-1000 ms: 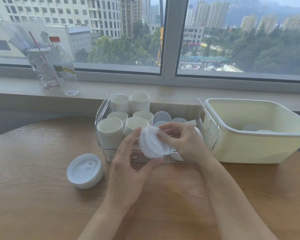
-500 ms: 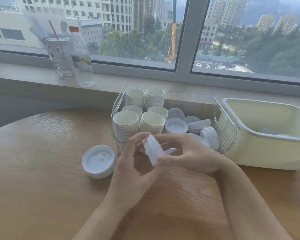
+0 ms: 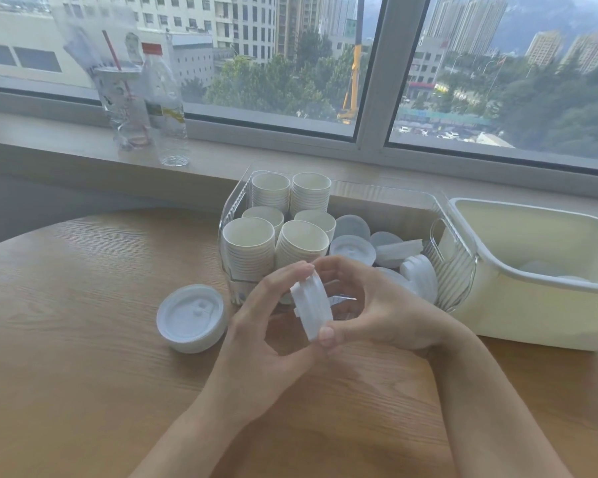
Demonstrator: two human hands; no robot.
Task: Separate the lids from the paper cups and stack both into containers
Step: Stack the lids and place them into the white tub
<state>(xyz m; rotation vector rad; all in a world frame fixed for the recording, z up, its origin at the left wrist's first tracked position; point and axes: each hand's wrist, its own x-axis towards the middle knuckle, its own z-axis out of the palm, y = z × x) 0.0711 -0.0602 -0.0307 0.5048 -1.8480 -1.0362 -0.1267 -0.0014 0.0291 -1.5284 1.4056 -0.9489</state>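
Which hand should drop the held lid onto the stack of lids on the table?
Left. Both the left hand and right hand pinch the lid, but the lid stack lies on the left hand's side, so the right hand would likely have to cross over.

There is one wide-angle view, from the person's head. It looks forward and down, near to the wooden surface (image 3: 83, 374), and reaches the window (image 3: 373, 74) behind.

A white lid (image 3: 312, 307) is held on edge above the table's near middle. White paper cups (image 3: 249, 248) are stacked in the clear container (image 3: 454, 267), loose lids (image 3: 353, 249) beside them. Another lid stack (image 3: 191, 317) lies on the table, just left of the container.
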